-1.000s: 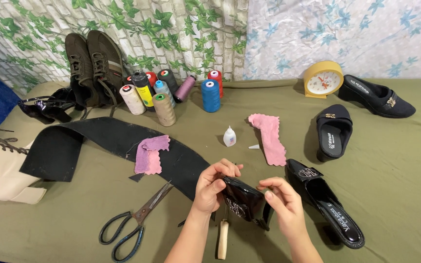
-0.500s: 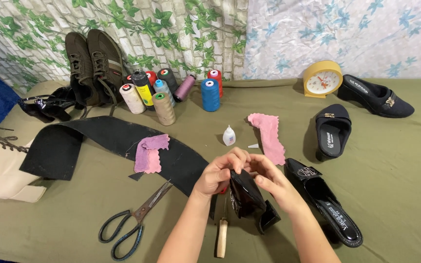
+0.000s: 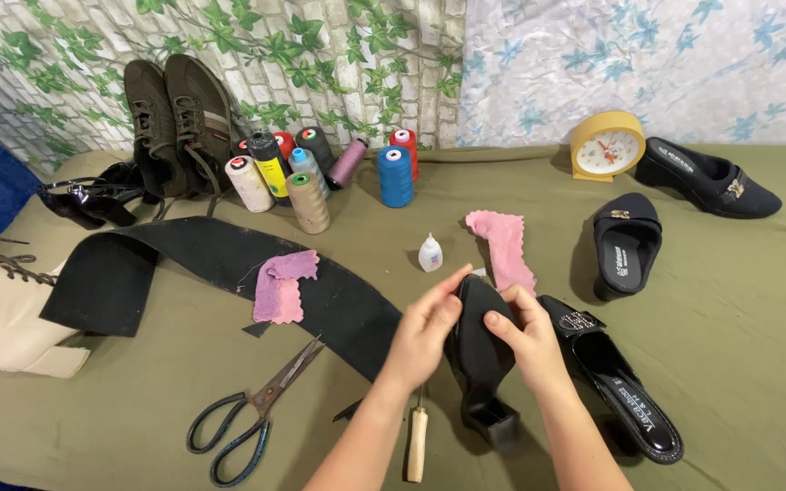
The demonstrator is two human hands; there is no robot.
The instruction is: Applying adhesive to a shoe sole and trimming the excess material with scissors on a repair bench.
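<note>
You had the black heeled shoe (image 3: pixel 482 350) up off the olive surface (image 3: pixel 739 327) between both hands, sole toward you, block heel pointing down near the wooden-handled tool (image 3: pixel 418 443). Your left hand (image 3: pixel 422 329) had its fingers closed on the shoe's left edge; your right hand (image 3: pixel 528 335) had its fingers wrapped over the right side, thumb pressed on the sole. This looked like the inspecting or fitting stage. The next move would call for a firm hold and a careful turn. Its mate (image 3: pixel 613 379) lay just right, the scissors (image 3: pixel 252 411) left.
</note>
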